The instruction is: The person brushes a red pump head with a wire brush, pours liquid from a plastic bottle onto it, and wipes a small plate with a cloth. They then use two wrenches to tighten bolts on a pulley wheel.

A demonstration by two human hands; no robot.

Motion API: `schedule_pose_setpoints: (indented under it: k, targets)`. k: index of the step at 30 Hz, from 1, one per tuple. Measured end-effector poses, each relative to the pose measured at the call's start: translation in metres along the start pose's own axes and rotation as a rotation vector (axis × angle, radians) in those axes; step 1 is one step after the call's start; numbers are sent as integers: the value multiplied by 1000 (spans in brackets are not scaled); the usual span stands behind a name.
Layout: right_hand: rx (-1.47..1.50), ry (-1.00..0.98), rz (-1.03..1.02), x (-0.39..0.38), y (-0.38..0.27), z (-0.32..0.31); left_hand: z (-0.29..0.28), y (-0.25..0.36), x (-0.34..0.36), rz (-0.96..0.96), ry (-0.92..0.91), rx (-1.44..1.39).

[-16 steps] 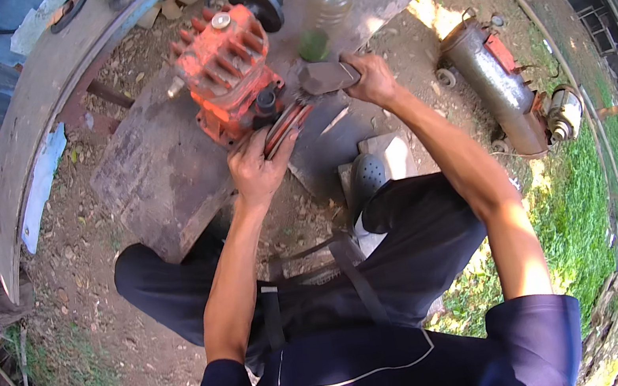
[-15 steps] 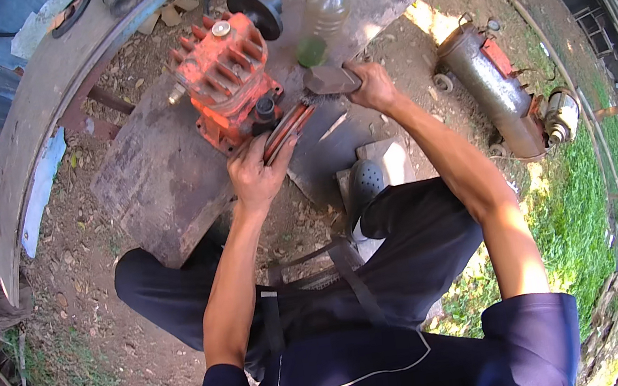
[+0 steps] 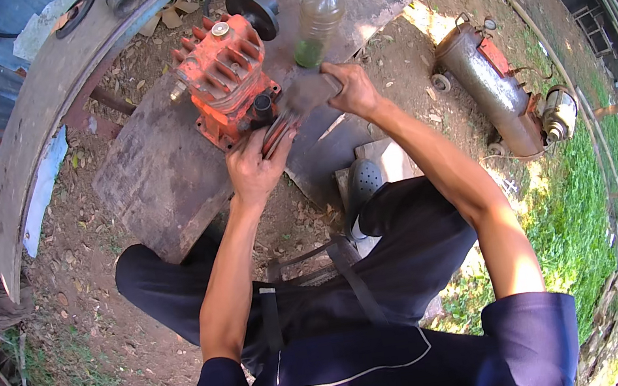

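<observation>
An orange finned compressor pump (image 3: 227, 69) stands upright on a worn wooden board, with a dark round flange on its far side. Close to its near right corner, my left hand (image 3: 254, 171) grips a thin red-edged metal part (image 3: 278, 135), fingers wrapped round its lower end. My right hand (image 3: 354, 90) is closed on the handle end of a brush (image 3: 308, 96). The brush head is smeared by motion and lies over the upper end of the metal part, hiding it. Just beyond the brush stands a clear plastic bottle (image 3: 320, 19) with a blue cap and green contents.
The wooden board (image 3: 151, 180) lies low before my knees. To the right, a silver cylindrical tank (image 3: 489, 90) with attached fittings rests on the dirt. A curved-looking wooden bench (image 3: 30, 147) runs along the left, with rubber-like rings on its far end. My shoe (image 3: 365, 183) is near the board.
My right hand has drawn the brush left and slightly down, along the metal part. My left hand keeps its grip in nearly the same place.
</observation>
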State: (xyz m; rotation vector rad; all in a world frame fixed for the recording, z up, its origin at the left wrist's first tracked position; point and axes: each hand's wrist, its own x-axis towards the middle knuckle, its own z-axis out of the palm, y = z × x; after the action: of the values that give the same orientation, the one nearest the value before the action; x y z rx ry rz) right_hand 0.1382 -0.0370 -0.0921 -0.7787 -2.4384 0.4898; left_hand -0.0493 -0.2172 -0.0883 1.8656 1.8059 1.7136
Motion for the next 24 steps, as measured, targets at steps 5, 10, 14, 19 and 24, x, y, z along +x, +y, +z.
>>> schedule_pose_setpoints:
  k: [5, 10, 14, 19, 24]
  targets:
    - [-45, -26, 26, 1, 19, -3, 0, -1, 2, -29, -3, -30]
    - [-99, -72, 112, -6, 37, -3, 0, 7, 8, -62, -54, -2]
    - [-121, 29, -70, 4, 19, -9, 1, 1, 4, -61, -25, -18]
    - [-107, -57, 76, -4, 31, -6, 2, 11, 10, -122, -61, -16]
    - [-92, -6, -84, 11, 3, -13, -3, 7, 7, -82, -69, 34]
